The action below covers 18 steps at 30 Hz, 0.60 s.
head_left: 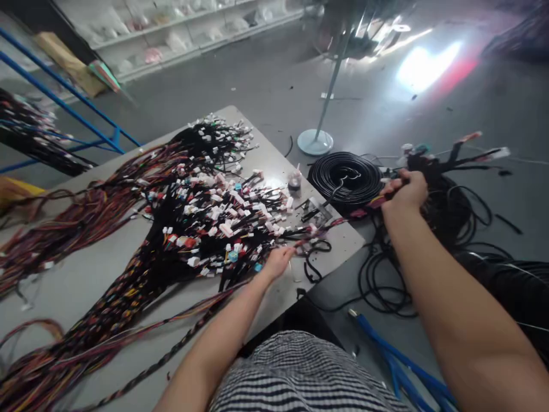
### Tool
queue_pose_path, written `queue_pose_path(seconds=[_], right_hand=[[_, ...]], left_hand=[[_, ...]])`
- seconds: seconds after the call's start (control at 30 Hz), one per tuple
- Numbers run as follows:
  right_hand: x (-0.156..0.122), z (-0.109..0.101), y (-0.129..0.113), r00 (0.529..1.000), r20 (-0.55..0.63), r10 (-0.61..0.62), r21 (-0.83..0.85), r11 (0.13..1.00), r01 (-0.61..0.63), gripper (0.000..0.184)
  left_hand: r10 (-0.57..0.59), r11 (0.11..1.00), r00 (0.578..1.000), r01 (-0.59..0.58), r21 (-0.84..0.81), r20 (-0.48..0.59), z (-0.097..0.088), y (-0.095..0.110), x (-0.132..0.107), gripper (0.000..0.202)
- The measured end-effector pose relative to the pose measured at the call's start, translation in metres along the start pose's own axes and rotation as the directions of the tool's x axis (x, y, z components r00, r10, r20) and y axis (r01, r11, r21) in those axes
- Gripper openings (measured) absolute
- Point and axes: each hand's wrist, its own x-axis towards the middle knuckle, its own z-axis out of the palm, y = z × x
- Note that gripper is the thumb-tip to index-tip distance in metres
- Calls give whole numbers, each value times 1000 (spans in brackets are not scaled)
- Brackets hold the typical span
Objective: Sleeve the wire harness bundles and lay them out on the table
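Note:
A large spread of wire harnesses (189, 217) with white, red and blue connectors lies across a grey table (107, 269). My left hand (279, 262) rests at the near edge of the pile, fingers pinched on a harness end near the table corner. My right hand (405, 191) reaches out past the table and is closed round a bundle of black wires (446, 171) with connectors, held above the floor.
A coil of black cable (345, 177) lies on the floor beside the table corner. A fan stand (316, 140) rises behind it. Loose black cables (386, 280) trail on the floor. Blue metal frame parts (398, 360) lie near my legs. Shelves (180, 34) line the back wall.

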Motion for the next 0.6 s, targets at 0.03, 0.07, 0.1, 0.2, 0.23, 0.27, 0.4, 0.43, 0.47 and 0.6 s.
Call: queue_pose_path(seconds=[0.03,0.07,0.1,0.2,0.23,0.27,0.4,0.43,0.47,0.6], right_hand=[[19,7,0,1000,-22,-15,26,1000,16,18],[36,16,-1,998,-62,-26,65,997,30,19],[51,24,-1,995,-97,-38,94,994,47,20],[78,48,1,986,-144,-85,35,995,91,17],[82,54,2,979,-181,-95,0,995,96,16],[85,60,3,972,-211,-104,-44,994,97,15],[99,84,9,973,-167,-161,-272,956,112,36],[106,90,9,979,-121,-163,-327,938,116,41],[114,95,9,985,-72,-157,-379,918,119,45],[119,98,19,957,261,-126,-665,695,273,52]], left_hand=[[-30,999,999,29,-20,-33,-4,4,25,39],[-67,997,996,65,-36,-53,-8,8,49,39],[-113,993,992,110,-48,-63,-11,12,71,38],[-280,957,959,276,-92,-36,-10,17,115,39],[-334,936,943,331,-120,-5,-6,17,122,40],[-382,911,924,382,-154,34,-2,16,126,42],[-495,800,862,503,-328,114,8,13,126,34],[-494,777,860,503,-378,127,8,13,126,33],[-482,759,863,497,-421,152,7,14,127,33],[-389,763,895,446,-468,218,4,14,137,20]])
